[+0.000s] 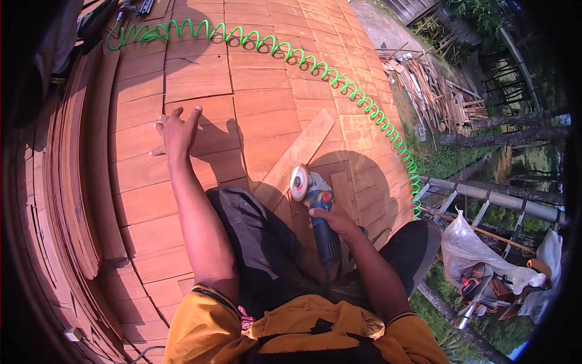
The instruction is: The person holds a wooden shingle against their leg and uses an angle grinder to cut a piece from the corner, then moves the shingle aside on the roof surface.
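- A surface of wooden shingles (145,212) spreads out in sunlight below me, with grass and trees beyond its right edge.
- My left hand (177,132) is out ahead on the left, over the shingles, fingers spread wide and nothing in it; its shadow falls on the wood to its right.
- My right hand (334,221) is closed around the body of a blue and black grinder (327,241), thumb across the top.
- The grinder is near, just right of the middle, between my knees; its pale disc (299,182) points to the far side. I cannot tell whether the disc is spinning.
- A loose plank (303,145) lies slantwise on the shingles, just beyond the disc, its far end toward the right.
- A green coiled hose (400,147) curves from the far left across to the right edge.
- Long boards (76,182) are stacked along the left.
- Off the right edge, a heap of scrap wood (433,94) lies on the ground on the far side; nearer are a ladder (503,199) and a whitish plastic sheet (467,242).
- My dark trousers (254,224) and yellow shirt (285,315) fill the near side.
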A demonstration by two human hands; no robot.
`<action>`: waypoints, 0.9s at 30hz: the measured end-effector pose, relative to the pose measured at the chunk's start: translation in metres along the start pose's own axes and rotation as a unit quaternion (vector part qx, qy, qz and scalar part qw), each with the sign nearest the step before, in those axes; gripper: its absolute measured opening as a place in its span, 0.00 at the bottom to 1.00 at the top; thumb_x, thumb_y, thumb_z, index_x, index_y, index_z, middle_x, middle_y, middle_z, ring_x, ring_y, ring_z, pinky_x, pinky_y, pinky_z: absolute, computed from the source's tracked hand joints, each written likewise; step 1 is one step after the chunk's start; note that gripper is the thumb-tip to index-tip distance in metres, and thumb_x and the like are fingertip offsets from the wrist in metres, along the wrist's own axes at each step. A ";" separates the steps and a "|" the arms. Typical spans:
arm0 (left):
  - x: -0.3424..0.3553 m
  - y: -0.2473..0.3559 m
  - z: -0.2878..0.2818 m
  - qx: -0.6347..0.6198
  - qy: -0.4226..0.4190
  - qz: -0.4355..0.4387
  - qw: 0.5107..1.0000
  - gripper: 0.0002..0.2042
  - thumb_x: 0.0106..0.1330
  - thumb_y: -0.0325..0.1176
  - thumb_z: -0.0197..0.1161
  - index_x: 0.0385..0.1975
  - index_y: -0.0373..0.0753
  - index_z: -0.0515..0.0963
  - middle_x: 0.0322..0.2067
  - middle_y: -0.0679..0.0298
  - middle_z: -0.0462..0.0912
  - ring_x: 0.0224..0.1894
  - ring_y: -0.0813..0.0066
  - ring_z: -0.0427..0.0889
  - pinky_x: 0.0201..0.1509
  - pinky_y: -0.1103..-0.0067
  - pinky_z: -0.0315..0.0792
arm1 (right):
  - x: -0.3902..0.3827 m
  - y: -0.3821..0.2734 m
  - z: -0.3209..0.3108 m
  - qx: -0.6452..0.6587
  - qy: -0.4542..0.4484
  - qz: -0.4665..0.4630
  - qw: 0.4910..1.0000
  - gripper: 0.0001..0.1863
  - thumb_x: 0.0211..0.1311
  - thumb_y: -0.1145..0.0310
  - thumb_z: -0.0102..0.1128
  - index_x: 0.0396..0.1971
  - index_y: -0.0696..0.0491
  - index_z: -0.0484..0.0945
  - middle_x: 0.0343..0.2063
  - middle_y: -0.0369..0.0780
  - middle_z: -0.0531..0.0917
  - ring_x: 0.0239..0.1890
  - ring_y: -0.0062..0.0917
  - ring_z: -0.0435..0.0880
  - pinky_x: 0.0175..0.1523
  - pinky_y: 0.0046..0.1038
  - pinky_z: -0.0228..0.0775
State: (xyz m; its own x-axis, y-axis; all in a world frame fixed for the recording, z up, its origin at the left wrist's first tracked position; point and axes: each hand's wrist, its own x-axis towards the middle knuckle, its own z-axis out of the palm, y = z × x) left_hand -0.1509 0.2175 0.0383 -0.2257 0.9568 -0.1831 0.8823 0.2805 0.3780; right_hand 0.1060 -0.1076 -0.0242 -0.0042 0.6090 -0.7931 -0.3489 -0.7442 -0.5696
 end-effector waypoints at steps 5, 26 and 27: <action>0.000 0.003 0.000 0.005 0.002 -0.007 1.000 0.38 0.56 0.67 0.60 0.62 0.46 0.73 0.71 0.52 0.56 0.75 0.49 0.44 0.60 0.25 0.27 | -0.001 0.000 0.000 0.003 -0.006 0.003 1.000 0.16 0.59 0.60 0.66 0.40 0.55 0.77 0.26 0.39 0.83 0.28 0.23 0.85 0.33 0.23 0.77; -0.003 0.003 -0.005 -0.015 0.000 0.002 1.000 0.38 0.56 0.65 0.60 0.62 0.43 0.73 0.71 0.49 0.54 0.75 0.47 0.43 0.59 0.26 0.25 | 0.008 -0.014 -0.001 0.012 0.009 0.017 1.000 0.17 0.57 0.60 0.68 0.40 0.55 0.77 0.27 0.39 0.83 0.28 0.24 0.85 0.30 0.24 0.77; -0.004 0.003 -0.005 -0.015 -0.001 0.001 1.000 0.38 0.56 0.65 0.60 0.62 0.44 0.73 0.71 0.49 0.54 0.75 0.47 0.43 0.59 0.25 0.25 | 0.011 -0.012 -0.003 0.015 0.004 0.016 1.000 0.17 0.57 0.60 0.68 0.40 0.55 0.77 0.27 0.39 0.83 0.28 0.24 0.85 0.31 0.25 0.78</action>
State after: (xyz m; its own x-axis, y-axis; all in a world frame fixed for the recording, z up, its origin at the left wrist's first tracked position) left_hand -0.1490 0.2153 0.0444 -0.2227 0.9572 -0.1847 0.8701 0.2806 0.4053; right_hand 0.1133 -0.0924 -0.0266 -0.0087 0.5835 -0.8121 -0.3767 -0.7542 -0.5378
